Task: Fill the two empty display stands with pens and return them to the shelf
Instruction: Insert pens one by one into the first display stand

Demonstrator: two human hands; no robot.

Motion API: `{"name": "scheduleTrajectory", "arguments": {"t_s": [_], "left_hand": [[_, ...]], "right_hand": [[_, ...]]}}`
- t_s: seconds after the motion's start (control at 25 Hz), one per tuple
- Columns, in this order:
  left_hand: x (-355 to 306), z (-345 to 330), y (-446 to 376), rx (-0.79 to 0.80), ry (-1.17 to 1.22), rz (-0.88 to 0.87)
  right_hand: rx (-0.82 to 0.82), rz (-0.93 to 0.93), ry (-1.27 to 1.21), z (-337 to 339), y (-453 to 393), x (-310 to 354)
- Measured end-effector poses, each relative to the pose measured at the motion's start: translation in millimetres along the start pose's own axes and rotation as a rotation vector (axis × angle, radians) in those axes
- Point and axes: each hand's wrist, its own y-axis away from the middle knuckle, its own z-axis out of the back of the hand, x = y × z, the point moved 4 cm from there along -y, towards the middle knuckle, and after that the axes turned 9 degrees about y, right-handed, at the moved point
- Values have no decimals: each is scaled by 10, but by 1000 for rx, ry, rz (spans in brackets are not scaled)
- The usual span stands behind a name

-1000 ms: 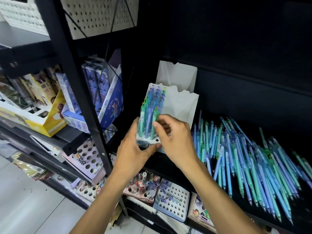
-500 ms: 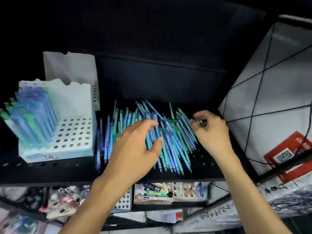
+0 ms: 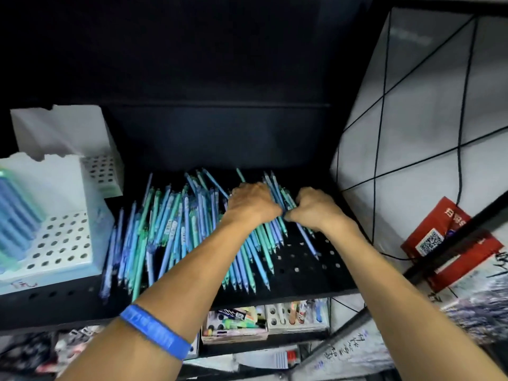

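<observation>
A heap of loose blue and green pens lies across the black perforated shelf. My left hand and my right hand sit side by side on the heap's right end, fingers curled round a bunch of pens between them. At the left stands a white display stand with rows of holes, its left part filled with blue and green pens. Behind it is a second white stand, its holes showing no pens.
A white wall with black cables closes the shelf's right side, with a red packet beside it. Below the shelf, other stands and boxes of stationery fill a lower level. A blue wristband circles my left forearm.
Both hands left the partly filled stand on the shelf, reached right to the pen heap, then came together and closed on a bunch at its right end. The view swung right.
</observation>
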Motion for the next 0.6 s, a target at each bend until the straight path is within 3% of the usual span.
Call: {"name": "scheduleTrajectory", "arguments": {"t_s": [0.24, 0.6], "left_hand": [[-56, 8, 24, 2, 60, -16], [-176, -81, 60, 17, 128, -40]], "right_hand": [[29, -2, -61, 17, -28, 23], [18, -31, 59, -79, -25, 55]]}}
